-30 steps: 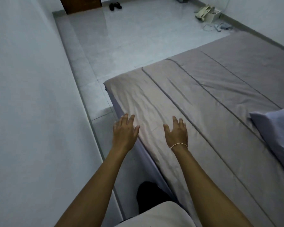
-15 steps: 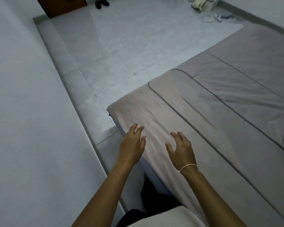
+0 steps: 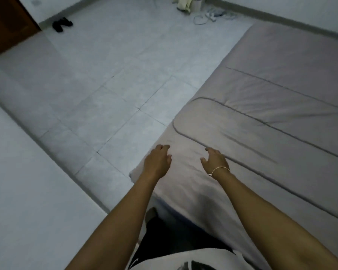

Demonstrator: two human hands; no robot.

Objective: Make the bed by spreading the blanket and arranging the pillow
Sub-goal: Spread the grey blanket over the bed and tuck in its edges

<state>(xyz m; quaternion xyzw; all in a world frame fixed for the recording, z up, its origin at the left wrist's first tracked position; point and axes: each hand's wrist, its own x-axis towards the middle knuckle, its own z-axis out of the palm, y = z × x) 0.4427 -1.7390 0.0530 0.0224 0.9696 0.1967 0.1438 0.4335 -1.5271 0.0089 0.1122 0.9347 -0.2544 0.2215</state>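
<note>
The grey-brown quilted blanket with dark piped seams [image 3: 261, 133] lies spread over the bed [image 3: 176, 209] and reaches its near corner, where the cloth drapes over the edge. Shallow creases remain across the panel near the rounded seam and beside the hands; otherwise the surface looks largely flat.

The left hand [image 3: 158, 162] sits at the bed's outer edge, fingers loosely curved and bent down toward the cloth; whether they touch or pinch it cannot be told. The right hand [image 3: 216, 161], with a thin pale band at the wrist [image 3: 220, 170], hovers over or rests on the blanket, fingers relaxed and slightly curled, holding nothing visible.

No pillow appears in view, so its placement cannot be confirmed.

Assessment: spreading is mostly done; remaining work is likely smoothing the near corner and creases, then arranging the pillow.

The pale tiled floor [image 3: 105, 94] carries a pair of dark shoes [image 3: 62, 24] by a brown wooden door [image 3: 4, 26].
</note>
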